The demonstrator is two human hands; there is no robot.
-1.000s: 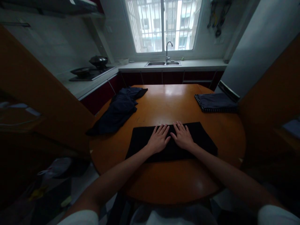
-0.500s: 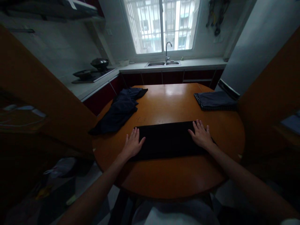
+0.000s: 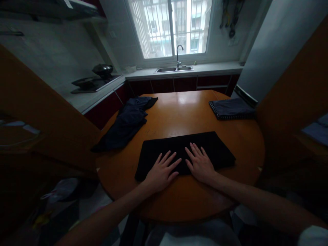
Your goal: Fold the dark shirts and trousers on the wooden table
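A folded black garment lies as a flat, wide strip on the wooden table; its exact kind does not show. My left hand rests palm down on its near left part, fingers spread. Close beside it, my right hand lies flat on the near middle of the cloth, fingers apart. Neither hand grips the fabric. Both wrists reach in from the table's near side.
Crumpled dark blue clothing lies at the table's left. Folded grey clothes with a striped edge sit at the right. Beyond the table are a sink, a stove with a pot and a fridge.
Both hands have slid inward and nearer to me, from the garment's two ends to its near middle. The garment stays folded in place. The view has shifted slightly.
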